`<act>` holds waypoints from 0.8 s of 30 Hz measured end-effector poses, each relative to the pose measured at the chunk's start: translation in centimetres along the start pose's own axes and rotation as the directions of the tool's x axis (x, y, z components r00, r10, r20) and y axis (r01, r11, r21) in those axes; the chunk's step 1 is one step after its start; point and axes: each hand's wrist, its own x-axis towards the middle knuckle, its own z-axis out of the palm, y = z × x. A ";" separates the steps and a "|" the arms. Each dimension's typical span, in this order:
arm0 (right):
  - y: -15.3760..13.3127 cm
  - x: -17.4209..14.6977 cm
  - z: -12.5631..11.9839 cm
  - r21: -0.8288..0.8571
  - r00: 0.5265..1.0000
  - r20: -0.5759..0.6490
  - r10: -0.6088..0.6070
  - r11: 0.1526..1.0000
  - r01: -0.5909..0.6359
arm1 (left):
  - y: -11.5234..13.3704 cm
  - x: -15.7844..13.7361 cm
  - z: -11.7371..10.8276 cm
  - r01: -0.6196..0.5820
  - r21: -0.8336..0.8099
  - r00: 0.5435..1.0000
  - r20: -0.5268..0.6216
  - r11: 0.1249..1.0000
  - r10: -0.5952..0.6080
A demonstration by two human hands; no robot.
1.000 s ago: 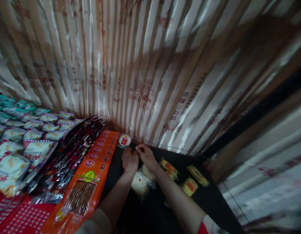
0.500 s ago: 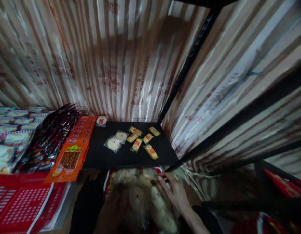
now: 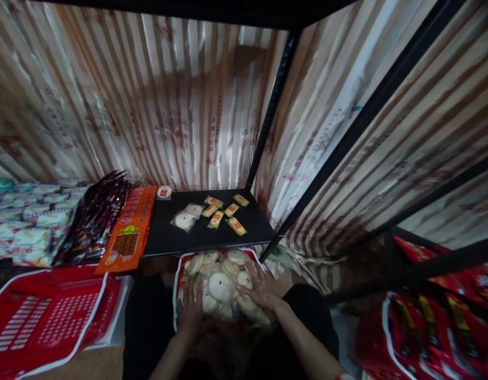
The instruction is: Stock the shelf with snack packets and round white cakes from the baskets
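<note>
A red basket with a white rim (image 3: 175, 295) stands between my knees, full of clear-wrapped round pale crackers (image 3: 220, 286). My left hand (image 3: 191, 312) lies over the left side of the heap, its fingers spread. On the right side, my right hand (image 3: 262, 287) rests with fingers apart on the wrapped crackers near the rim. Neither hand grips a packet. Part of the basket's near side is hidden by shadow and my arms.
On the black shelf (image 3: 164, 232) lie two flat cracker packets (image 3: 185, 219), several small yellow packets (image 3: 216, 219) and an orange snack bag (image 3: 127, 237). Dark packets (image 3: 97, 221) stand farther left. An empty-looking red basket (image 3: 61, 311) is at left; red packages (image 3: 437, 327) are at right.
My left hand now shows plainly on the heap. My right hand has moved from the basket's far right edge to lie spread on the crackers. The view has shifted, showing more of the baskets.
</note>
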 end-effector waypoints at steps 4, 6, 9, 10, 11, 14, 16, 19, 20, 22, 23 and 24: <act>-0.3 -0.2 -0.2 0.027 1.000 0.030 -0.006 1.000 0.005 | -0.6 0.4 0.8 -0.011 0.003 0.998 -0.065 1.000 0.011; -0.5 -0.2 -0.2 0.019 0.999 0.032 0.003 1.000 -0.004 | -0.6 0.4 1.2 -0.012 -0.004 0.996 -0.086 1.000 0.011; -0.5 -0.2 0.0 0.020 0.999 0.032 0.015 1.000 -0.016 | -0.6 0.2 1.4 -0.012 0.002 0.995 -0.096 1.000 0.012; -0.5 -0.2 0.1 0.026 0.999 0.029 0.019 0.999 -0.020 | -0.6 0.1 1.4 -0.012 0.008 0.995 -0.097 1.000 0.013; -0.5 -0.2 0.2 0.031 0.999 0.026 0.025 0.999 -0.026 | -0.7 0.0 1.3 -0.014 0.015 0.995 -0.096 1.000 0.015; -0.6 -0.3 0.8 0.029 0.999 0.019 0.046 0.999 -0.046 | -1.2 -0.4 0.9 -0.016 0.024 0.997 -0.078 1.000 0.018; -1.0 -0.5 1.4 0.013 0.999 0.019 0.026 1.000 -0.026 | -1.7 -0.6 0.5 -0.006 0.015 0.997 -0.071 1.000 0.007; -2.2 -0.8 2.4 -0.008 1.000 0.009 0.008 1.000 -0.008 | -2.7 -1.2 -0.2 0.044 -0.006 0.997 -0.070 0.999 -0.045; -2.8 -0.9 2.8 -0.010 1.000 0.002 0.013 1.000 -0.013 | -3.1 -1.4 -0.5 0.065 -0.012 0.995 -0.077 0.998 -0.066; -4.2 -1.2 3.5 -0.007 1.000 -0.014 0.012 1.000 -0.012 | -4.0 -1.8 -0.8 0.106 -0.020 0.989 -0.100 0.994 -0.107; -5.0 -1.4 3.7 -0.003 1.000 -0.020 0.002 1.000 -0.002 | -4.5 -1.9 -0.9 0.124 -0.024 0.986 -0.110 0.992 -0.125; -5.9 -1.6 4.0 0.002 1.000 -0.023 -0.011 1.000 0.011 | -5.0 -2.1 -1.0 0.139 -0.026 0.983 -0.119 0.990 -0.141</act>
